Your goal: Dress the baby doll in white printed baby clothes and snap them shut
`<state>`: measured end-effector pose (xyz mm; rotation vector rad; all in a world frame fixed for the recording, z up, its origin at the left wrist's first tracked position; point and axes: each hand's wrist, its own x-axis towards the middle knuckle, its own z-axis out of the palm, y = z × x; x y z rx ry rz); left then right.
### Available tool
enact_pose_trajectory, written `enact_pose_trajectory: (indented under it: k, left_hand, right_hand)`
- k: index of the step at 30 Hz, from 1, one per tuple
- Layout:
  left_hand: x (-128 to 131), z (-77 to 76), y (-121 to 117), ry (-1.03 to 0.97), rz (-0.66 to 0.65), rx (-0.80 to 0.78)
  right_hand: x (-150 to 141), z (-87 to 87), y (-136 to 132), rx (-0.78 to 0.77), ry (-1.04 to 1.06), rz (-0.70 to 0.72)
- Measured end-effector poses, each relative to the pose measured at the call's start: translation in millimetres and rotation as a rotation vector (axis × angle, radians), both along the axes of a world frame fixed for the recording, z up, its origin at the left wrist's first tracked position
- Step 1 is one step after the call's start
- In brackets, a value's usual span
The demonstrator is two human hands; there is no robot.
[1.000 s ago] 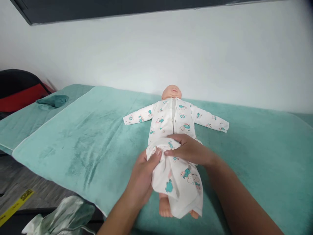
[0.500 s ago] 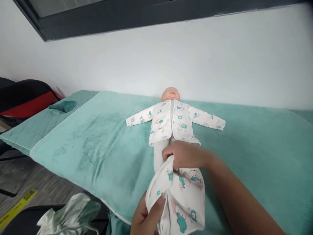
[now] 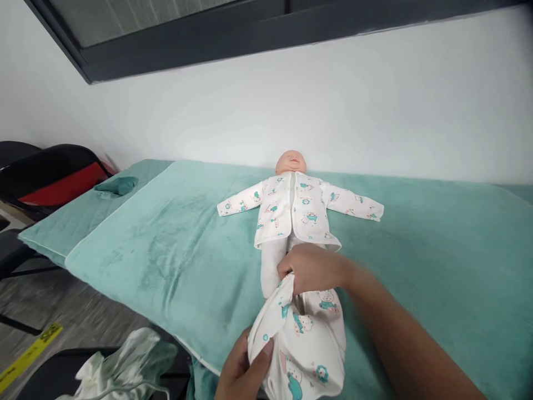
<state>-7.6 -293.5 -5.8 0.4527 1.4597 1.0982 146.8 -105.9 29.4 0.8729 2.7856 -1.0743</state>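
Cloth (image 3: 310,347) at the foot end of the doll (image 3: 290,162), gripped by left hand (image 3: 245,369) and right hand (image 3: 314,269), could twist if pulled unevenly.

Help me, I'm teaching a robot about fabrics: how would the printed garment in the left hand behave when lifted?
The printed garment would likely flop, since it bunches into folds beside the left hand. It's probably light for its size, as the cloth looks thin.
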Motion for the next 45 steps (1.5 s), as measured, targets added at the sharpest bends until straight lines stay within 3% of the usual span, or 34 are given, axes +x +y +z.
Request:
enact_pose_trajectory:
  k: [4, 8, 12, 18, 23, 29, 35, 41, 45]
  left_hand:
    - [-5.8, 2.8, 5.4, -0.146, -0.028, -0.055]
    - [-2.7, 0.7, 15.0, -0.183, 0.048, -0.022]
    - [2.8, -2.4, 24.5, -0.001, 0.089, 0.049]
    - [-8.3, -4.1, 47.3, 0.292, -0.003, 0.169]
    - [-16.3, -3.3, 67.4, 0.382, -0.055, 0.255]
    - [-18.6, -5.7, 86.0, 0.550, 0.009, 0.293]
    - [-25.5, -4.4, 127.2, 0.559, 0.006, 0.396]
    - [-30.9, -13.9, 179.4, 0.609, -0.129, 0.569]
    - [-31.5, -22.9, 191.3, 0.641, -0.118, 0.583]
  right_hand:
    - [1.2, -0.5, 5.1, -0.067, 0.033, 0.017]
    - [4.9, 1.2, 9.2, -0.102, 0.077, 0.022]
    - [10.4, 4.5, 11.8, -0.120, 0.116, 0.014]
    - [14.6, 6.2, 15.0, -0.163, 0.139, -0.011]
    - [14.8, 8.1, 11.9, -0.114, 0.147, -0.030]
    - [12.3, 9.3, 8.2, -0.105, 0.149, -0.042]
    - [9.7, 10.0, 4.8, -0.097, 0.191, -0.072]
    - [4.2, 2.8, 9.4, -0.075, 0.167, -0.203]
    - [-0.7, -4.9, 11.9, -0.016, 0.157, -0.263]
